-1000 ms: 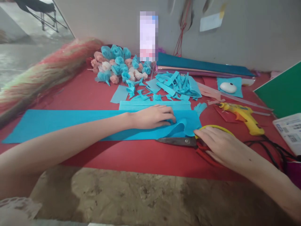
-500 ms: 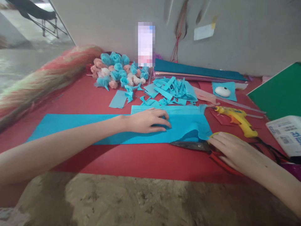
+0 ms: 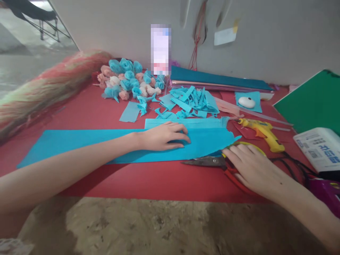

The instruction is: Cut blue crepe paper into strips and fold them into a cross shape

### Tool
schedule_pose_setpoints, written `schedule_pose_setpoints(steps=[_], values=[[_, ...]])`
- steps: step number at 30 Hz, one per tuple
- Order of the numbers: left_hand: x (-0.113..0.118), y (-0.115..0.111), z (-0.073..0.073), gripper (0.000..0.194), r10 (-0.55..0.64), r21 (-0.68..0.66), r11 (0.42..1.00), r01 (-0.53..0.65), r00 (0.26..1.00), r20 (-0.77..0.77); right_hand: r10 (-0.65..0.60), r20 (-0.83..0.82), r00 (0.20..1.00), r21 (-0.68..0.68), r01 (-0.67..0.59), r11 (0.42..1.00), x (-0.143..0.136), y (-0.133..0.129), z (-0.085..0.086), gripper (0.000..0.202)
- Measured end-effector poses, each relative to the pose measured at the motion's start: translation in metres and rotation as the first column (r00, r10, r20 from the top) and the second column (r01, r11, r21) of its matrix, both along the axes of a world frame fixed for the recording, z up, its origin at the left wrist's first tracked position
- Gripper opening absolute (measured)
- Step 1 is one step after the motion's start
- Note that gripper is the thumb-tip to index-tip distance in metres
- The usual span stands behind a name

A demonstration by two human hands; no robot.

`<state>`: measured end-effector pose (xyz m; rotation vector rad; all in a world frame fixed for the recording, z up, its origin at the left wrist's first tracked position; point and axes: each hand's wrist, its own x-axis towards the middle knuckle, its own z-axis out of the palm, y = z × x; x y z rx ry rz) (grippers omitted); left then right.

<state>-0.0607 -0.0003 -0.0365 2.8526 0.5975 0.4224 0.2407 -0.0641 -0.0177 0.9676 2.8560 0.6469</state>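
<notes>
A long strip of blue crepe paper [image 3: 77,143] lies across the red table, its right end ragged. My left hand [image 3: 166,136] presses down on it with spread fingers, palm down. At the paper's near right edge, my right hand [image 3: 247,164] grips scissors [image 3: 212,161] with red and yellow handles. Their dark blades point left along the near edge and look almost closed. Part of the handles is hidden under my fingers. Behind the strip, touching its far edge, is a lighter blue folded piece [image 3: 183,123].
Beyond lie blue paper scraps [image 3: 193,101] and a heap of blue, pink and white paper roses [image 3: 130,83]. A yellow glue gun [image 3: 262,134], a white box [image 3: 318,147] and a green board [image 3: 310,101] stand right. Rolled paper [image 3: 217,79] rests along the wall.
The scissors and my right hand have shifted left along the paper's near edge, and the blades have closed further. The lifted right corner of the paper now lies flatter. My left hand stays in place.
</notes>
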Motion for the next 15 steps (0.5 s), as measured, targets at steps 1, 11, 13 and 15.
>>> schedule_pose_setpoints(steps=[1, 11, 13, 15], values=[[0.000, 0.000, 0.000, 0.027, 0.001, 0.001, 1.000, -0.001, 1.000, -0.001, 0.011, -0.009, 1.000, -0.011, -0.011, 1.000, -0.004, 0.001, 0.001, 0.037], [0.000, 0.000, -0.001, 0.028, 0.005, 0.018, 1.000, -0.005, 1.000, -0.019, 0.130, -0.120, 0.984, -0.067, -0.138, 0.988, -0.018, 0.016, 0.002, 0.025], [0.000, 0.000, 0.000, 0.028, 0.008, 0.022, 1.000, -0.008, 1.000, -0.021, 0.136, -0.134, 0.982, -0.086, -0.148, 0.985, -0.015, 0.016, 0.001, 0.029], [0.001, -0.001, 0.002, 0.028, 0.012, 0.026, 1.000, -0.011, 1.000, -0.021, 0.152, -0.139, 0.979, -0.071, -0.163, 0.984, -0.013, 0.015, 0.001, 0.034]])
